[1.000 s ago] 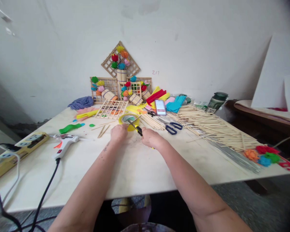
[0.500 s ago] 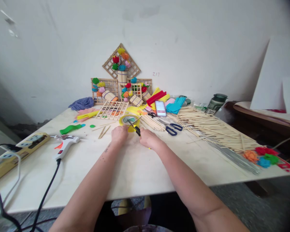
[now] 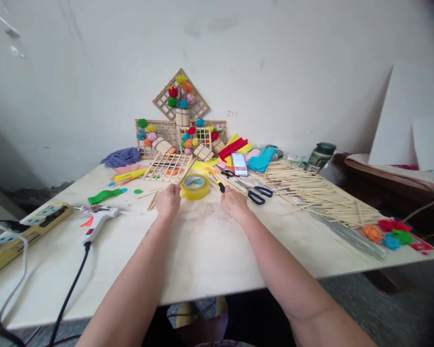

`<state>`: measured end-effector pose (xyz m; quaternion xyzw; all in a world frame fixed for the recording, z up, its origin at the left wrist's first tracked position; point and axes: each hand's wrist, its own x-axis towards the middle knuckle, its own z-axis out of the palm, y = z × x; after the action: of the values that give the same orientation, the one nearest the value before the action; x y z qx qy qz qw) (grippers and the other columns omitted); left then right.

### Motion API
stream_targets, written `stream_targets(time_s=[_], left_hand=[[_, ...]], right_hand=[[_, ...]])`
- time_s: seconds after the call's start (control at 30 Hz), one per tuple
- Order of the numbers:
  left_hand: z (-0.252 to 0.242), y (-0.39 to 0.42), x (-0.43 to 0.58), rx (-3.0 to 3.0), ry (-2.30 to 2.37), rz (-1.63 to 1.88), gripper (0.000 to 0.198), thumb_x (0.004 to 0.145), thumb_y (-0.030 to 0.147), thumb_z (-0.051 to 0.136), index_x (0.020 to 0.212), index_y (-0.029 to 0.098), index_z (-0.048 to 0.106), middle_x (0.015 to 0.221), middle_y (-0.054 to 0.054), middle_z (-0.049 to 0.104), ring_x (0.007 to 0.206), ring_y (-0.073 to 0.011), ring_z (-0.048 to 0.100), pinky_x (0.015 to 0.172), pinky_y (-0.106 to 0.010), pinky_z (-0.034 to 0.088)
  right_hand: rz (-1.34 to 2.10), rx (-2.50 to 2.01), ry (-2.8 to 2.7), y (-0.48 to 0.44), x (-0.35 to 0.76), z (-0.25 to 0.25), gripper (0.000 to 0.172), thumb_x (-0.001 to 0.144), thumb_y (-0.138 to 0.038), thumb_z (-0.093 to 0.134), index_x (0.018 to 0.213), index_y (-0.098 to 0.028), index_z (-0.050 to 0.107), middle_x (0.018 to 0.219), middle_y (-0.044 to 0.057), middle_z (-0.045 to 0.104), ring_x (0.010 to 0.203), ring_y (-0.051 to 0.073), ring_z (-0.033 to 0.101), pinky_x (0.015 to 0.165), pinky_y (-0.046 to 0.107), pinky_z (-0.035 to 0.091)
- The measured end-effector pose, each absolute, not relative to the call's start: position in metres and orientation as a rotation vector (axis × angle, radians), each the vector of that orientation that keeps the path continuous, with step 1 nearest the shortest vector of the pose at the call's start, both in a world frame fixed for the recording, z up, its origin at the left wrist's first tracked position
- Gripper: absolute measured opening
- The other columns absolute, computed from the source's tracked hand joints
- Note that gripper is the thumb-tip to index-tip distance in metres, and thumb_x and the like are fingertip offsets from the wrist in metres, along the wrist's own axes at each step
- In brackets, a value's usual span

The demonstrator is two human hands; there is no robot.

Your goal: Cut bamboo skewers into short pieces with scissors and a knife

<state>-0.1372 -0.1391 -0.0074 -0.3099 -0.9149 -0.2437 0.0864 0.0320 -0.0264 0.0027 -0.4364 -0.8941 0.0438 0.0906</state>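
Note:
My right hand (image 3: 234, 202) is closed round a yellow and black utility knife (image 3: 221, 185), its tip pointing away from me. To the left, my left hand (image 3: 167, 201) has its fingers closed beside short wooden sticks (image 3: 152, 198) on the table; what it pinches, if anything, is hidden. Between the hands, slightly farther off, lies a roll of yellowish clear tape (image 3: 195, 193). A stick lattice (image 3: 168, 166) rests behind my left hand. Dark-handled scissors (image 3: 256, 195) lie to the right of my right hand.
A white glue gun (image 3: 100, 222) and a power strip (image 3: 29, 231) with cords occupy the left. Many wooden sticks (image 3: 321, 193) spread over the right, with crepe-paper flowers (image 3: 390, 233) at the edge. A phone (image 3: 239, 164) and a green-lidded bottle (image 3: 321, 155) stand farther back.
My hands have moved apart from in front of the tape roll: the left leftward to the short sticks, the right rightward with the knife. The tape roll is now in full view.

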Motion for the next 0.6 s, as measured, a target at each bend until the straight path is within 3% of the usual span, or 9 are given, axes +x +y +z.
stream_targets(time_s=[0.1, 0.23, 0.4, 0.6], left_hand=[[-0.008, -0.138, -0.132, -0.972, -2.679, -0.716, 0.048, 0.084, 0.047, 0.022, 0.092, 0.023, 0.063, 0.082, -0.009, 0.066, 0.077, -0.0226, 0.059, 0.058, -0.028, 0.034], [-0.012, -0.136, -0.127, -1.051, -2.583, -0.702, 0.045, 0.084, 0.049, 0.026, 0.093, 0.024, 0.062, 0.078, -0.006, 0.067, 0.074, -0.0197, 0.059, 0.057, -0.025, 0.033], [-0.012, -0.134, -0.121, -1.138, -2.516, -0.709, 0.041, 0.083, 0.049, 0.03, 0.095, 0.025, 0.061, 0.08, -0.003, 0.067, 0.075, -0.0165, 0.059, 0.057, -0.023, 0.031], [-0.012, -0.132, -0.12, -1.183, -2.536, -0.642, 0.037, 0.082, 0.047, 0.034, 0.096, 0.026, 0.06, 0.081, -0.001, 0.067, 0.076, -0.0156, 0.059, 0.056, -0.022, 0.032]], right_hand=[[0.03, -1.323, -2.66, -0.025, 0.027, -0.008, 0.04, 0.083, -0.02, 0.032, 0.121, -0.01, 0.04, 0.105, 0.019, 0.055, 0.096, 0.025, 0.054, 0.074, 0.035, 0.039], [-0.072, -1.325, -2.683, -0.027, 0.021, -0.017, 0.041, 0.079, -0.019, 0.039, 0.118, -0.009, 0.046, 0.106, 0.02, 0.053, 0.098, 0.027, 0.051, 0.076, 0.036, 0.037], [-0.05, -1.271, -2.677, -0.032, 0.021, -0.018, 0.045, 0.08, -0.032, 0.043, 0.118, -0.008, 0.047, 0.107, 0.019, 0.051, 0.099, 0.029, 0.046, 0.077, 0.037, 0.037], [-0.092, -1.026, -2.533, -0.036, 0.029, -0.007, 0.036, 0.085, -0.033, 0.034, 0.109, -0.014, 0.053, 0.105, 0.015, 0.05, 0.1, 0.027, 0.039, 0.084, 0.039, 0.03]])
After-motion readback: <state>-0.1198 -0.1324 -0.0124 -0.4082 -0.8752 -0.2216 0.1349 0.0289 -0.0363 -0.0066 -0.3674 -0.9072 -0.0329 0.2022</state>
